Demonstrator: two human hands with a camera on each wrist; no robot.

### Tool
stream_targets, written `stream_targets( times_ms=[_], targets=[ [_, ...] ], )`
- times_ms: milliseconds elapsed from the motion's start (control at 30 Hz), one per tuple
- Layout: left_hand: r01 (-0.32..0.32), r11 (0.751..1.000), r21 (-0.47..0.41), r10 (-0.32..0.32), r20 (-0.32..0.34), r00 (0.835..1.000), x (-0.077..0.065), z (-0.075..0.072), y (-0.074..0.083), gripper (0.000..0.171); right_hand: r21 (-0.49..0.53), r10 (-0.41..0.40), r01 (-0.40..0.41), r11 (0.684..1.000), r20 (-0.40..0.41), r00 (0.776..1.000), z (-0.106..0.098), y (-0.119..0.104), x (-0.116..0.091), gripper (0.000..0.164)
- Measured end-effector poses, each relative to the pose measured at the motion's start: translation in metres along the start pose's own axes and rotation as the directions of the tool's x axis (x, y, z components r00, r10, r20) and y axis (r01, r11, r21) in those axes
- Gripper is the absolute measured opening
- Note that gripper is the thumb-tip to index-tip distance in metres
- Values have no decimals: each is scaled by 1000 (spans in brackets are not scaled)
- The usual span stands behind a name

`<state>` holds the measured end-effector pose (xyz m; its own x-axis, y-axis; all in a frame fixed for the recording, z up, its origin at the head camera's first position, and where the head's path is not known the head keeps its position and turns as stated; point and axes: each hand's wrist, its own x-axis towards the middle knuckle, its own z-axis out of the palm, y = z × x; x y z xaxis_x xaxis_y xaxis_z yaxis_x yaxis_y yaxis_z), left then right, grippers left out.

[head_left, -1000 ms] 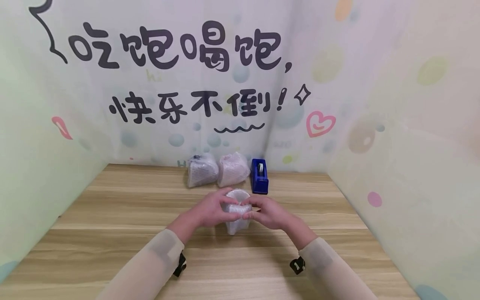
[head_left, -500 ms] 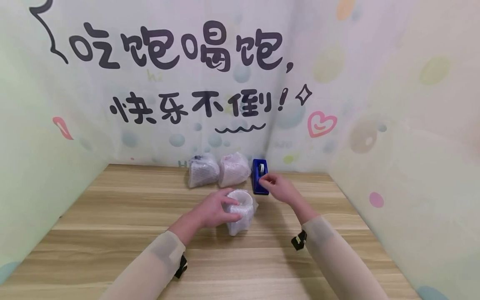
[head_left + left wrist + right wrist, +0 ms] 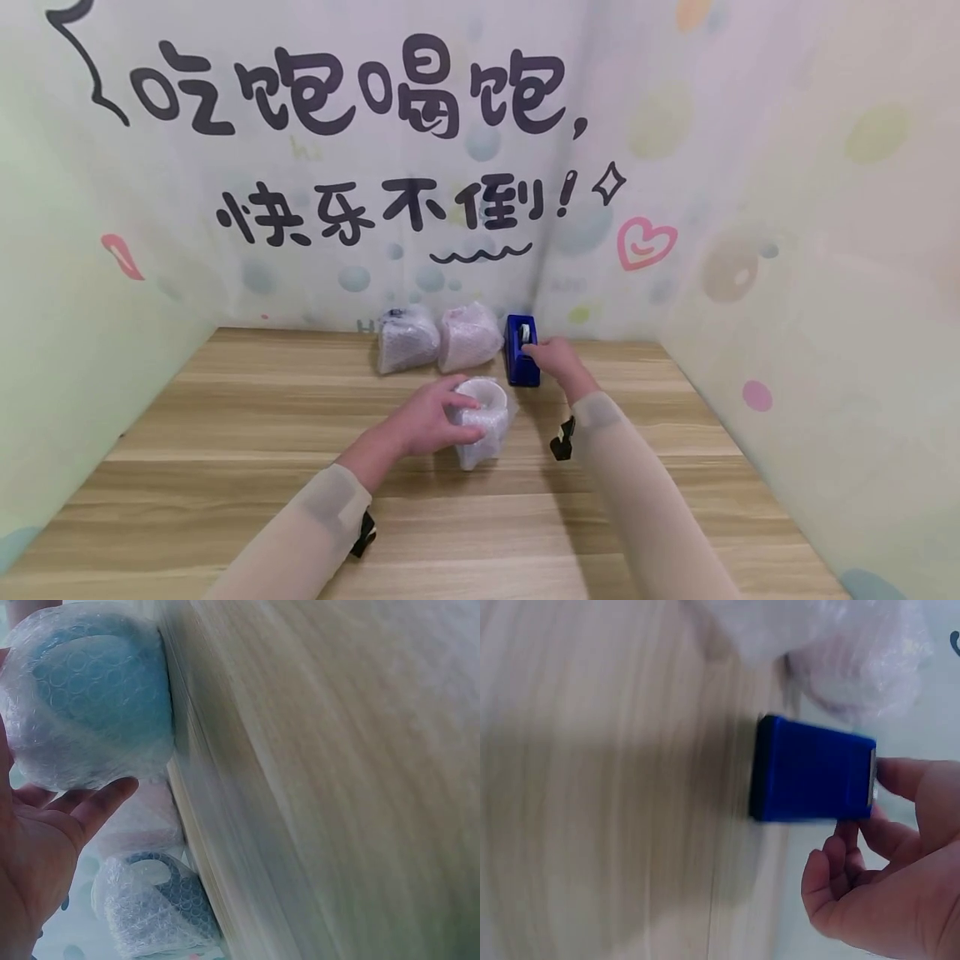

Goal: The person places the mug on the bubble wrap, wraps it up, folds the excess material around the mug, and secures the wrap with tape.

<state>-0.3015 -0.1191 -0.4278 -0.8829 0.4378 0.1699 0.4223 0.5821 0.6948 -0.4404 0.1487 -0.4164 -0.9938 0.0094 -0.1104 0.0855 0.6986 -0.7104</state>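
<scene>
A mug in bubble wrap (image 3: 482, 447) stands on the table, its round white opening facing up. My left hand (image 3: 429, 421) grips it from the left, thumb at the near side and fingers along the far rim. In the left wrist view the wrapped mug (image 3: 105, 697) looks bluish, and its handle shows through the wrap. My right hand (image 3: 558, 360) is at the blue tape dispenser (image 3: 523, 375). In the right wrist view its thumb and index finger pinch at the cutter edge of the dispenser (image 3: 810, 772); the tape end is mostly hidden there. The other fingers are curled.
Two more bubble-wrapped things, a greyish one (image 3: 407, 343) and a pinkish one (image 3: 468, 340), stand side by side at the back, left of the dispenser. Behind them rises a printed curtain (image 3: 337, 275). The wooden table (image 3: 247, 467) has walls on both sides.
My right hand has left the wrapped mug and reached forward and right to the tape dispenser, its fingers now at the cutter. My left hand has stayed on the mug.
</scene>
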Motion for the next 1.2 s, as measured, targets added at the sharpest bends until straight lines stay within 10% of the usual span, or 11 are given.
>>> stream_targets(
  times_ms=[300, 700, 967, 1200],
  targets=[
    [-32, 999, -12, 32, -32, 999, -3, 1, -1, 50, 196, 153, -163, 967, 65, 986, 0, -16, 4, 56],
    [-18, 999, -31, 17, -52, 999, -6, 2, 1, 49, 262, 141, -197, 945, 217, 966, -28, -27, -12, 58],
    [20, 999, -29, -22, -47, 999, -7, 7, 0, 49, 575, 267, -383, 723, 278, 923, 6, -12, -31, 38],
    [47, 997, -56, -50, -58, 997, -8, 6, 0, 49, 674, 160, -224, 704, 157, 975, 22, -7, -42, 40]
  ],
)
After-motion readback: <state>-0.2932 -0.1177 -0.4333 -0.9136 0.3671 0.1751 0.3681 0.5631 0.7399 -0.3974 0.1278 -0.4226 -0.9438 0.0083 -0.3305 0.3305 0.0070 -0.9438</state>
